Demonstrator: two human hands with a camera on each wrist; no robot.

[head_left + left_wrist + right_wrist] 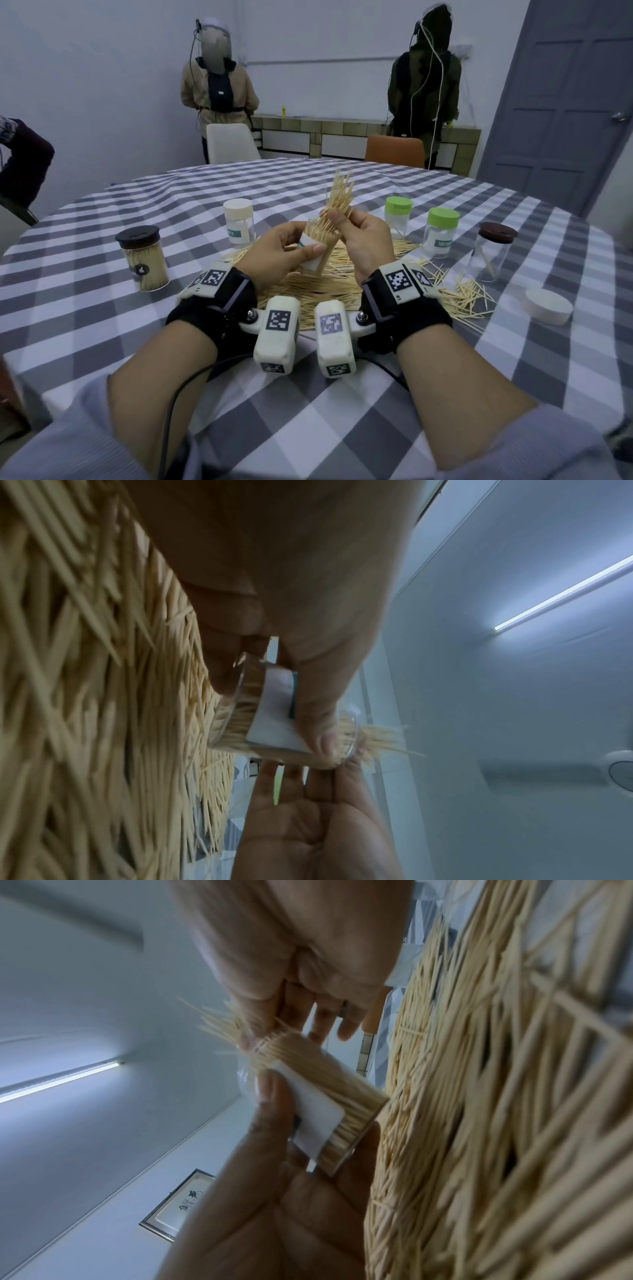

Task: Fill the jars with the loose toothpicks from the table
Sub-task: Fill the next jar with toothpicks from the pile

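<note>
Toothpicks [337, 195] bristling from hand-held jar [317, 251]

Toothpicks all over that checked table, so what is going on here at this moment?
A person is refilling toothpick jars. The left hand grips a small clear plastic jar with a white label, tilted and already packed with toothpicks. The right hand pinches a fanned bundle of pale wooden toothpicks at the jar's mouth. A big loose heap of toothpicks lies on the grey-and-white checked tablecloth under the hands. A full dark-lidded jar stands left, and a loose white lid lies right.
</note>
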